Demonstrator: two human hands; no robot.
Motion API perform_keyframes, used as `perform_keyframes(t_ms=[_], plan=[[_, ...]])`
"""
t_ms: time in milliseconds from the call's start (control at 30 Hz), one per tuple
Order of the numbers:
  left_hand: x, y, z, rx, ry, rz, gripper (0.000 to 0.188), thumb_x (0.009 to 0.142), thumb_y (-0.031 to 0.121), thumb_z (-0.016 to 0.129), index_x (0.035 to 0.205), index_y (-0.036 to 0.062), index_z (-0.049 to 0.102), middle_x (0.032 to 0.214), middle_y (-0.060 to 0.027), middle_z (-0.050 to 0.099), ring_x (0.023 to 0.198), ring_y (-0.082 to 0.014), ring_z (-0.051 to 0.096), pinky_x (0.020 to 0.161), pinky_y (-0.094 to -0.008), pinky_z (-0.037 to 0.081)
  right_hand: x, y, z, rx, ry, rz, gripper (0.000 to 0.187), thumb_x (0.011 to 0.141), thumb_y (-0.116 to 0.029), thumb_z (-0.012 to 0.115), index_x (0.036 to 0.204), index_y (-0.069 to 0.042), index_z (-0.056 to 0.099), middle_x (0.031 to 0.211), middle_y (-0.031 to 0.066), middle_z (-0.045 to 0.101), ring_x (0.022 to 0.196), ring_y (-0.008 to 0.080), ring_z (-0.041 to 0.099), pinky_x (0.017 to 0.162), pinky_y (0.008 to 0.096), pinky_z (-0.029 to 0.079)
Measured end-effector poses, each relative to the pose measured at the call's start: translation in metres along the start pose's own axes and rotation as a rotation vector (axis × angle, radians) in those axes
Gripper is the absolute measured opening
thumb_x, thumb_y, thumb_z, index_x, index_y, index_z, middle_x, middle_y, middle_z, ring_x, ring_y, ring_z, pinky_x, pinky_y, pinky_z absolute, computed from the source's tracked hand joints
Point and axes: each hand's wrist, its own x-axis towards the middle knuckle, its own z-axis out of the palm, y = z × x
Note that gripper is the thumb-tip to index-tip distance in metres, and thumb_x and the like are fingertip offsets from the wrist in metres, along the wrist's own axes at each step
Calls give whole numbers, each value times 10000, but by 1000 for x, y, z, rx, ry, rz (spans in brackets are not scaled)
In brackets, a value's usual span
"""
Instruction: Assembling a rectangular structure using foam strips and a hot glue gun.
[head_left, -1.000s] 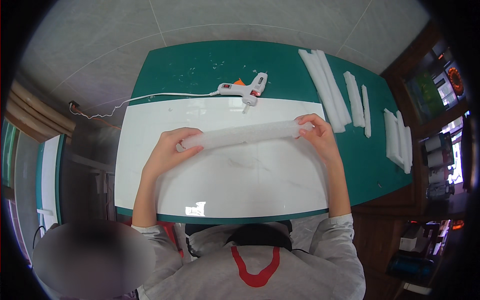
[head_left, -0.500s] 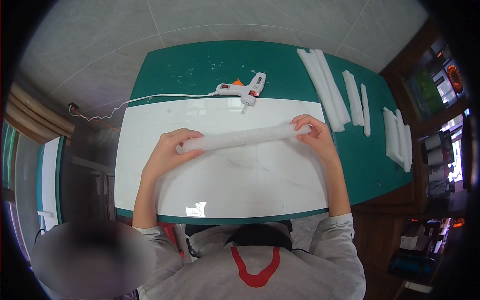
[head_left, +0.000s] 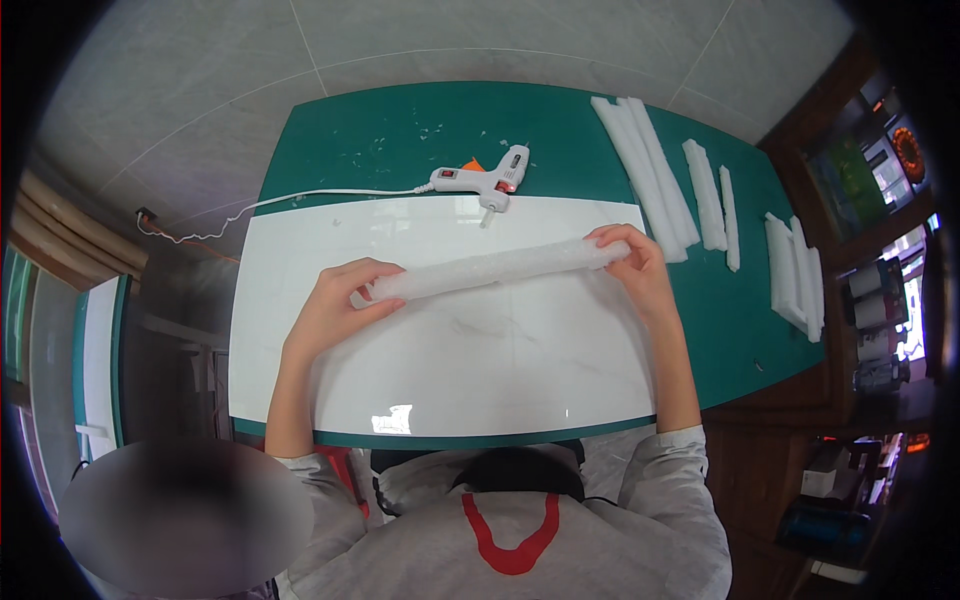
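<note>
A long white foam tube [head_left: 500, 268] stretches between my two hands over a glossy white board [head_left: 480, 370]. My left hand [head_left: 345, 303] grips its left end between thumb and fingers. At the right end, slightly higher in the picture, my right hand [head_left: 640, 268] pinches the tube with thumb below and fingers on top. Beyond the tube lies a white hot glue gun [head_left: 485, 180] with a red switch, its nozzle pointing toward the board's far edge.
The white board rests on a green tabletop [head_left: 360, 130]. A white cord [head_left: 310, 190] runs from the glue gun to the left. Several white foam strips lie to the right: long ones [head_left: 650, 180], narrower ones [head_left: 706, 195] and a short group [head_left: 795, 275]. A person's blurred head [head_left: 185, 520] shows lower left.
The right end of the tube has risen slightly toward the far side together with my right hand. My left hand has barely moved.
</note>
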Motion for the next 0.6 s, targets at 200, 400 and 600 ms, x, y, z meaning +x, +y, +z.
perform_keyframes(t_ms=[200, 400, 600], plan=[[0, 0, 0, 10, 5, 7, 264, 662, 138, 655, 889, 22, 587, 834, -82, 603, 644, -175, 537, 568, -238, 428, 1, 3, 0, 107, 47, 70, 341, 631, 114, 454, 941, -5, 531, 942, 76, 545, 869, 139, 525, 759, 255, 434], [0, 1, -1, 17, 16, -7, 263, 666, 146, 652, 889, 21, 588, 833, -83, 604, 626, -174, 529, 570, -237, 428, 0, -1, 2, 134, 47, 92, 340, 632, 107, 483, 949, -6, 528, 946, 73, 542, 876, 141, 526, 776, 250, 430], [-1, -1, 0, 22, 24, -2, 259, 667, 142, 651, 887, 21, 588, 838, -84, 604, 613, -172, 522, 564, -237, 427, 0, -2, 1, 145, 32, 105, 347, 628, 102, 491, 955, -8, 525, 956, 68, 532, 891, 140, 517, 787, 251, 424]])
